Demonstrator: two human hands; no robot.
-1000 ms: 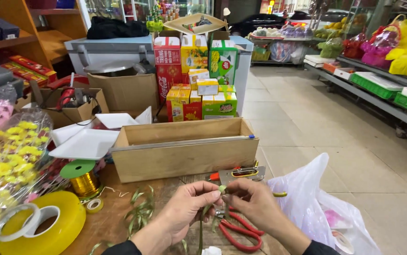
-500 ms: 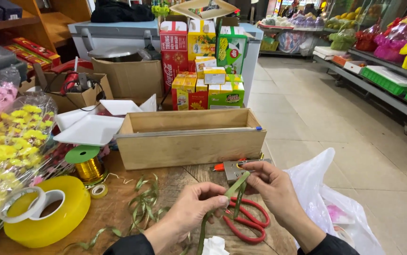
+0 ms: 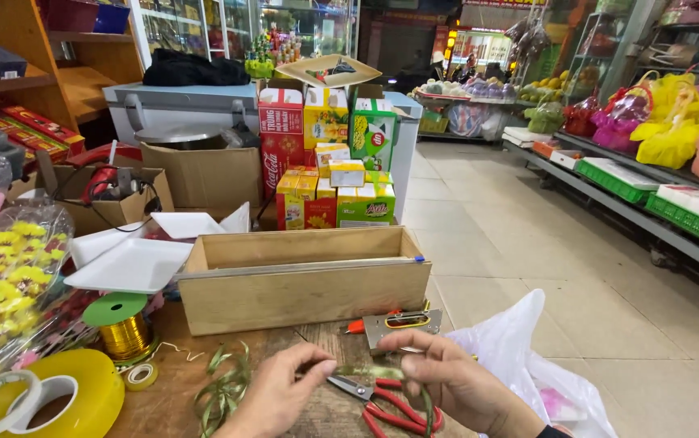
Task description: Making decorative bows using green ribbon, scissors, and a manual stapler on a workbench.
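Shop aisles with shelves of wrapped goods run far behind a worn wooden desk. Near its front edge both hands work a thin olive-green ribbon: the left hand pinches one end between thumb and fingers, its grip clenched on the strip, and the right hand pinches the other end, so the ribbon runs taut between them, then trails down in a loop at the right. Red-handled scissors lie on the desk just under the ribbon, blades pointing left. More of the same ribbon lies in loose curls to the left. Just beyond the hands sits a metal stapler, and behind it a long open wooden box; what it holds cannot be seen. Left of the box stand white foam trays, a spool of gold wire with a green cap, a big yellow tape roll and bagged yellow flowers. A white plastic bag hangs at the right.
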